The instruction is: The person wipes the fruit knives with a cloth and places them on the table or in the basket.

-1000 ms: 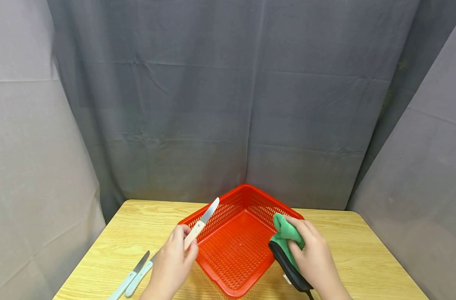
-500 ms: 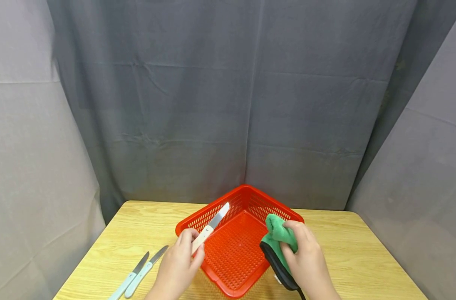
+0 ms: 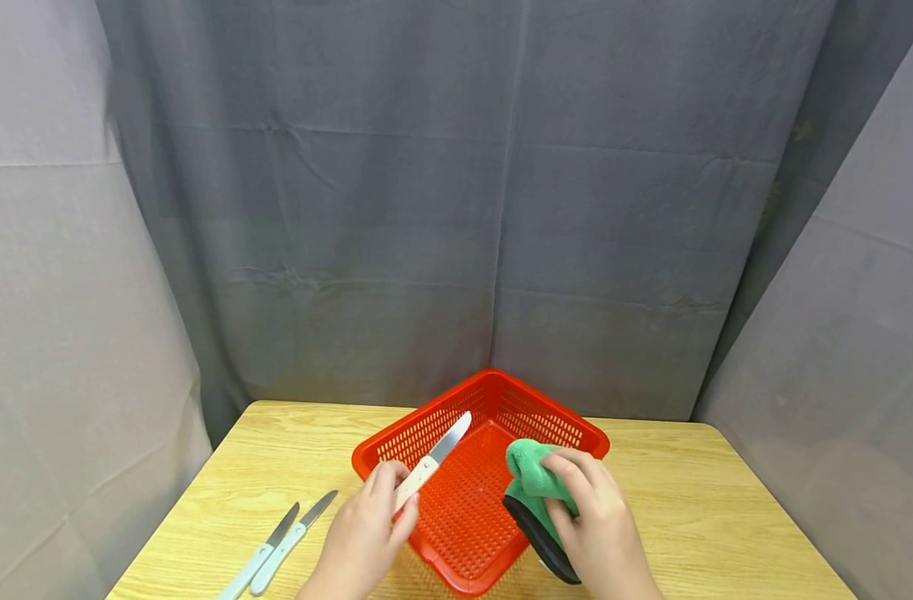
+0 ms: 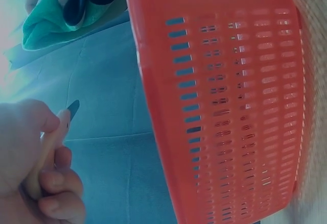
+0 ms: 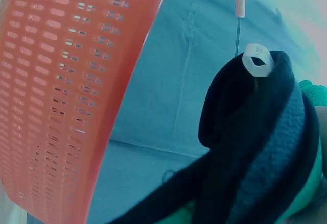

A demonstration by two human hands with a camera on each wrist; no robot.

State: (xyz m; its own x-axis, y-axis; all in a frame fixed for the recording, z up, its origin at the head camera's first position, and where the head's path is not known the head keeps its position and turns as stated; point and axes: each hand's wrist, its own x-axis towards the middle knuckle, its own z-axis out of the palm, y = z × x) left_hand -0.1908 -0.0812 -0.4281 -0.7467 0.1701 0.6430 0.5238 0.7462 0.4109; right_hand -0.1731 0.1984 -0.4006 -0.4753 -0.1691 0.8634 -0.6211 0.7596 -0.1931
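Note:
My left hand [image 3: 366,525] grips a knife [image 3: 419,483] by its cream handle, the blade pointing up and right over the red basket [image 3: 387,433]. In the left wrist view the fingers [image 4: 61,183] curl round that handle. My right hand [image 3: 595,521] pinches a green cloth [image 3: 531,471] with black edging, bunched and held above the basket's right side. Seen from the right wrist, the cloth's black trim [image 5: 219,101] carries a small white tag [image 5: 258,60]. Between blade tip and cloth there is a gap.
Two knives with pale blue handles, a left one [image 3: 256,562] and a right one [image 3: 286,552], lie side by side on the wooden table [image 3: 224,483], left of my left hand. Grey curtain [image 3: 396,208] hangs behind the table, with pale cloth on both sides.
The knife and my left hand have shifted right, further over the basket. My right hand has brought the green cloth left, closer to the blade.

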